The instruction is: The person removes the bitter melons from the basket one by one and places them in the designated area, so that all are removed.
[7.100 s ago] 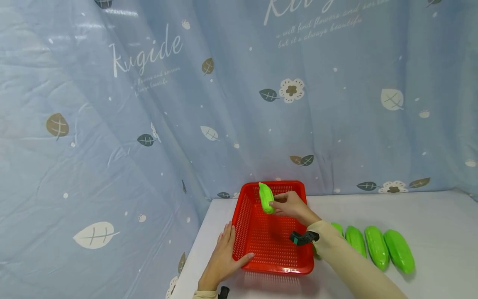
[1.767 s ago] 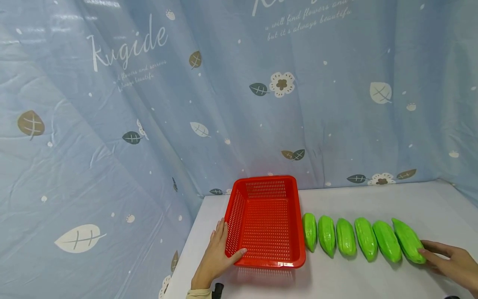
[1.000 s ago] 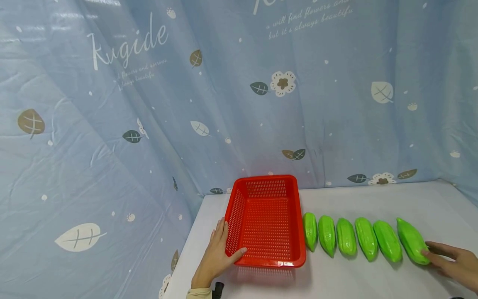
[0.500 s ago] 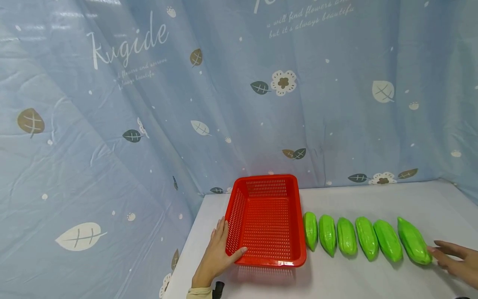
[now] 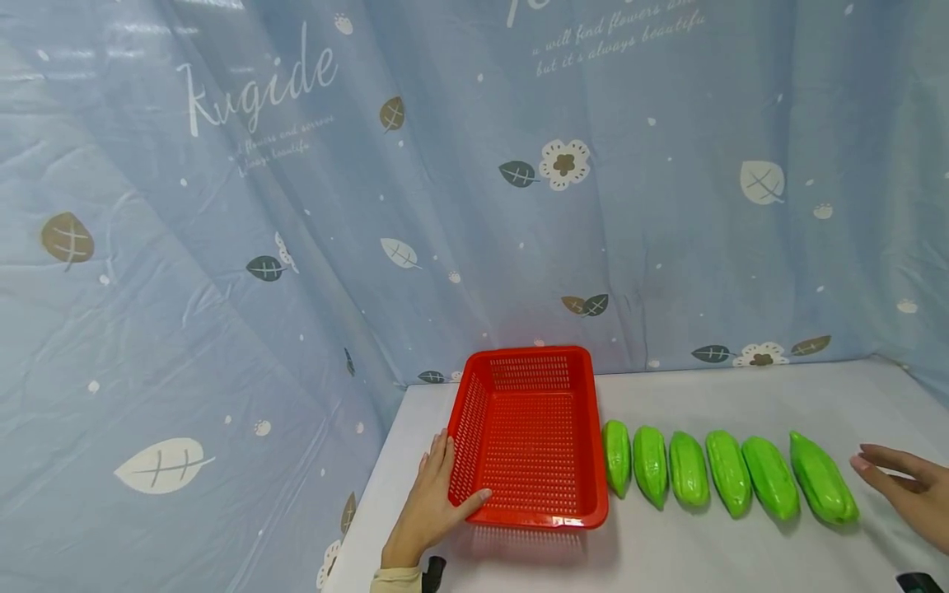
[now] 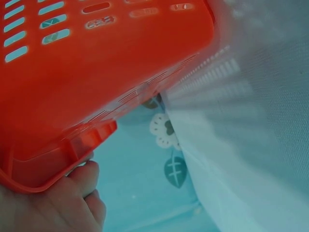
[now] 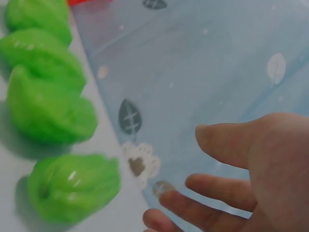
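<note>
Along the left side of a red perforated plastic basket (image 5: 528, 519) rests my left hand (image 5: 430, 511), fingers straight against the outside and thumb across the front corner. In the left wrist view, part of the left hand (image 6: 72, 203) shows under the basket's rim (image 6: 63, 166). Several bright green, ridged, gourd-like vegetables lie side by side right of the basket. The rightmost green vegetable (image 5: 825, 482) is nearest my right hand (image 5: 915, 490), which hovers beside it, holding nothing. In the right wrist view, the right hand (image 7: 260, 174) has fingers spread, apart from the nearest green vegetable (image 7: 75, 188).
A white tabletop (image 5: 712, 403) carries the basket and the row. Behind it and on the left hangs a blue curtain (image 5: 474, 206) with leaf and flower prints. The leftmost green vegetable (image 5: 617, 457) lies close to the basket's right wall.
Since 7.1 s ago, a green vegetable left the basket, and the right end of the row gained one. The right hand shifted it slightly right, let go, and drew back and up. The left hand stayed.
</note>
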